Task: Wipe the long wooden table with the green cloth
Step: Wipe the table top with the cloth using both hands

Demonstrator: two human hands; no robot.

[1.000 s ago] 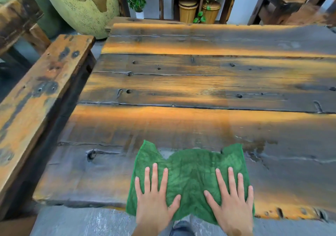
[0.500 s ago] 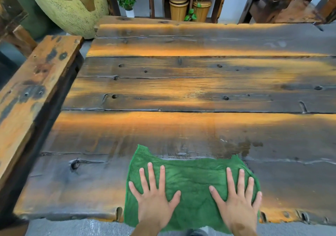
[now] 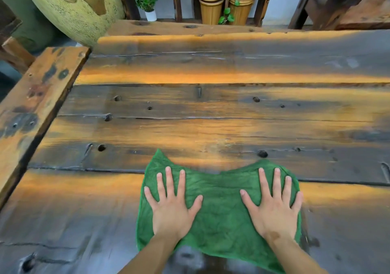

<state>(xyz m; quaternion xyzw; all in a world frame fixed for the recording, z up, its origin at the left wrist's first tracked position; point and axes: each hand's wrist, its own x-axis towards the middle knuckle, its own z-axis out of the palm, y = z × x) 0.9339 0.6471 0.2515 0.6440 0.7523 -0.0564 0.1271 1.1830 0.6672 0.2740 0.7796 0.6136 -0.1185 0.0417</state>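
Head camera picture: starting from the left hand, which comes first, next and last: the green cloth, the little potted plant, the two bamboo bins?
From the left hand:
1. Green cloth, right under the palm.
2. Little potted plant, far back, past the table's far edge, slightly left.
3. Bamboo bins, far back too, further right. The plant and bins are nearly level, so that order is a close call.

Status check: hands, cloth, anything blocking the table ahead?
Left hand and right hand flat, fingers spread, pressing the green cloth. Cloth spread on the wooden table, across a plank seam. No objects on the planks ahead.
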